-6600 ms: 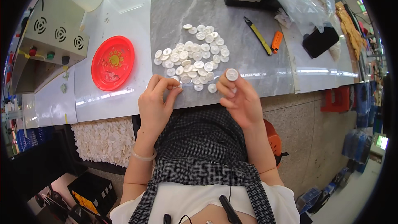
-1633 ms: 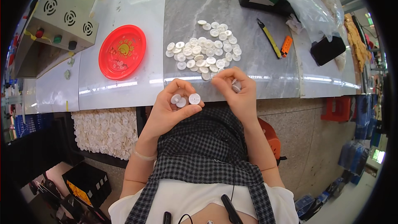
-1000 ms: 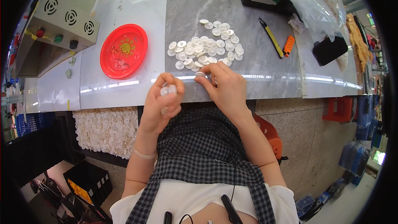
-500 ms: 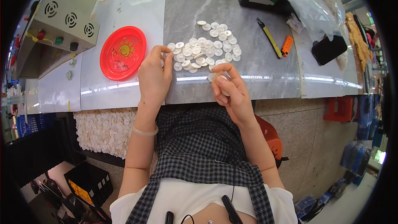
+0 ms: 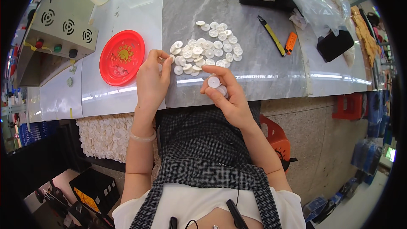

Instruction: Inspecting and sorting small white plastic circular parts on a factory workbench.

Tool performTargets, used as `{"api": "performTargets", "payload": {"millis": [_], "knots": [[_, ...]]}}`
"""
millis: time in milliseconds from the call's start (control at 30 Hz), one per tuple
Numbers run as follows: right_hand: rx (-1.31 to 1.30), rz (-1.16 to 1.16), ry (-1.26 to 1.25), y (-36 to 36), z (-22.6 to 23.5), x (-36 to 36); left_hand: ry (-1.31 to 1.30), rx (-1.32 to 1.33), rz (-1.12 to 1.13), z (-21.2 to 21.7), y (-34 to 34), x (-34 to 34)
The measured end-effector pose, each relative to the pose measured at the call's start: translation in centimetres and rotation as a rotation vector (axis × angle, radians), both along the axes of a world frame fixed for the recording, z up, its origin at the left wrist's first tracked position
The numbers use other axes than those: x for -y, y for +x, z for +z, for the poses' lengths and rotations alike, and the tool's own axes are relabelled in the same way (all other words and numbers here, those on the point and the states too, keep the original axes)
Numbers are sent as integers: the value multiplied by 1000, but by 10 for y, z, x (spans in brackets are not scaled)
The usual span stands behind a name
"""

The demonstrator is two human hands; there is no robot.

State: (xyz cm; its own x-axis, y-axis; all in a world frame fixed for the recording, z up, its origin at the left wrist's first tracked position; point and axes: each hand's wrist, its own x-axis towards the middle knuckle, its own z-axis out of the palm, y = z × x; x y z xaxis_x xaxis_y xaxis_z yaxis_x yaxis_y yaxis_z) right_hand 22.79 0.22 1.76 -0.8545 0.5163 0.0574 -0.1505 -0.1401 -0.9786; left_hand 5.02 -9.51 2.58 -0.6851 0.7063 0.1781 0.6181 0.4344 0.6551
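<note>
Centrally on the grey marble-patterned worktop (image 5: 254, 72) a heap of small white round discs (image 5: 207, 48) is spread, and everything else is placed relative to that heap. Just at its left edge the left hand (image 5: 151, 80) is held, its fingers curled and its thumb and forefinger pinched together beside the outermost discs; whether a disc is caught between them cannot be told. Just below the heap, near the worktop's front edge, the right hand (image 5: 224, 97) is held with its fingers loosely closed around a white disc (image 5: 213, 82), which is pressed flat by the thumb, and at least one more disc is seen underneath it in the same hand. Left of the heap a round red plate (image 5: 121, 57) is laid, and farther left a grey control box (image 5: 59, 38) with coloured buttons is seen. Right of the heap a yellow-and-black utility knife (image 5: 272, 36) and a small orange object (image 5: 291, 42) are laid.
</note>
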Motion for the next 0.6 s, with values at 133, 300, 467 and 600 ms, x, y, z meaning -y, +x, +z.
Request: {"api": "performTargets", "payload": {"millis": [133, 300, 467, 600], "knots": [[-29, 29, 33, 0, -5, -2, 238, 484, -50, -6, 0, 13], [-48, 10, 17, -1, -7, 0, 533, 1550, -272, 0, 10, 33], [-31, 27, -16, -2, -6, 0, 736, 2110, -446, -11, 26, 42], [5, 1, -185, 2, 0, -3, 743, 2243, -494, -12, 31, 43]]}}
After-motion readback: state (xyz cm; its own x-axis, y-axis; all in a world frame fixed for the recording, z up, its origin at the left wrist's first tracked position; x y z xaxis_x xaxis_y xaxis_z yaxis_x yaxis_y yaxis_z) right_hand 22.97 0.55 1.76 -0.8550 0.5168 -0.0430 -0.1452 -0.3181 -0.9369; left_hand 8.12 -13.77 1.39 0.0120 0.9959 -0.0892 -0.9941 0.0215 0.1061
